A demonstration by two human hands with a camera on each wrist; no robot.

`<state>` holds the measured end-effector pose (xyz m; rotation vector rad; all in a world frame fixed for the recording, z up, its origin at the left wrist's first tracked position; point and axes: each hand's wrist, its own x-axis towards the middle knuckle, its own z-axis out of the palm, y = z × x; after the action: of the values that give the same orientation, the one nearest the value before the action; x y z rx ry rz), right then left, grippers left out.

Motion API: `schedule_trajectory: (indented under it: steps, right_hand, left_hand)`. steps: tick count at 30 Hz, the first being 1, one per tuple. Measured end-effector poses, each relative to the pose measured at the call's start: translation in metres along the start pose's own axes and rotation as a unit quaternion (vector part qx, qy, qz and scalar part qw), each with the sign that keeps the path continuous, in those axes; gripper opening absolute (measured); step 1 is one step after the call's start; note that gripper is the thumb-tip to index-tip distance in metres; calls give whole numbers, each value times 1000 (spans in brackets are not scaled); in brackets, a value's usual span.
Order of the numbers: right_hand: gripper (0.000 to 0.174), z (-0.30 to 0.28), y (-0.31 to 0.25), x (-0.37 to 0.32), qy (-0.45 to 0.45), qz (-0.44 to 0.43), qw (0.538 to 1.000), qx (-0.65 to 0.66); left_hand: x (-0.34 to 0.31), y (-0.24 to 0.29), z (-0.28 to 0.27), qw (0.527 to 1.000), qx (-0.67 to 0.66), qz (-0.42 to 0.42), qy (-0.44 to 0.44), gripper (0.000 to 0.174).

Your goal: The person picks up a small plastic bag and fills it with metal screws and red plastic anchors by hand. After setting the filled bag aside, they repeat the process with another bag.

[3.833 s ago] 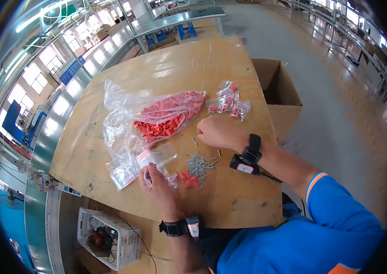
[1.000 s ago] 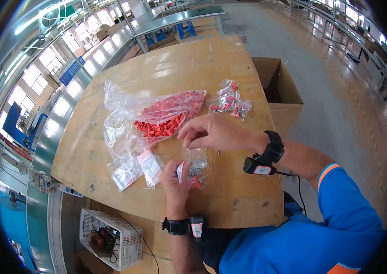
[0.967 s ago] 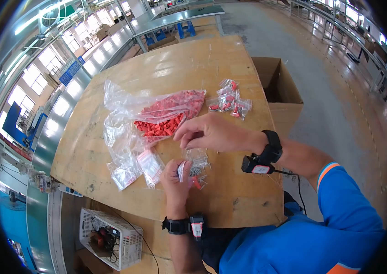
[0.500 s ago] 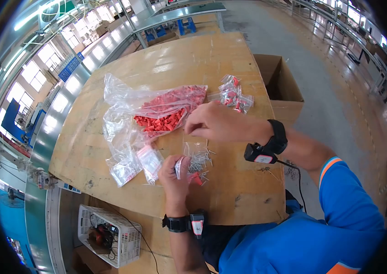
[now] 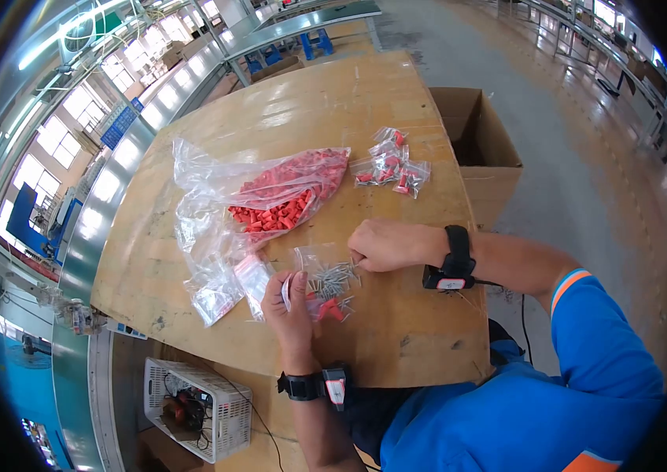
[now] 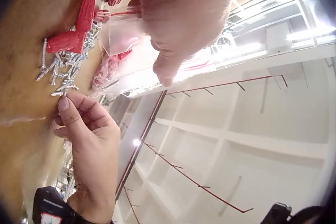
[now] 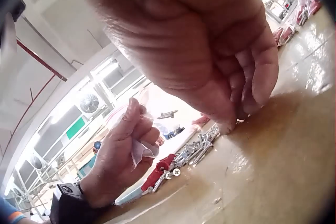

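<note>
My left hand (image 5: 289, 318) pinches a small clear zip bag (image 5: 314, 256) beside the screw pile; a folded piece of it also shows between the fingers in the right wrist view. My right hand (image 5: 396, 245) is at the right edge of the silver screws (image 5: 332, 279), fingers curled down to the table. In the left wrist view its thumb and forefinger pinch the end of a screw (image 6: 59, 92). Several loose red plastic plugs (image 5: 332, 309) lie just in front of the screws; a red plug (image 6: 65, 42) overlaps the pile in the left wrist view.
A large clear bag (image 5: 302, 177) spills red plugs at the table's middle. Filled small bags (image 5: 388, 167) lie at the back right, flat zip bags (image 5: 251, 275) at the left. A cardboard box (image 5: 491, 177) stands beyond the right edge, a white crate (image 5: 227, 417) below the table.
My right hand has come down from over the table to the right side of the screws. The left hand, earlier at the flat bags, has moved to the screw pile with a zip bag.
</note>
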<state>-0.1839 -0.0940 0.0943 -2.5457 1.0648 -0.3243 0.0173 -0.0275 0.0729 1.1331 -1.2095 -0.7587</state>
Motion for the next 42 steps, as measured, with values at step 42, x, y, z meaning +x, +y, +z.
schedule_trajectory:
  steps: [42]
  right_hand:
    - [18, 28, -62, 5, 44, -160, 982, 86]
  left_hand:
    - [3, 0, -5, 983, 127, 74, 110, 10]
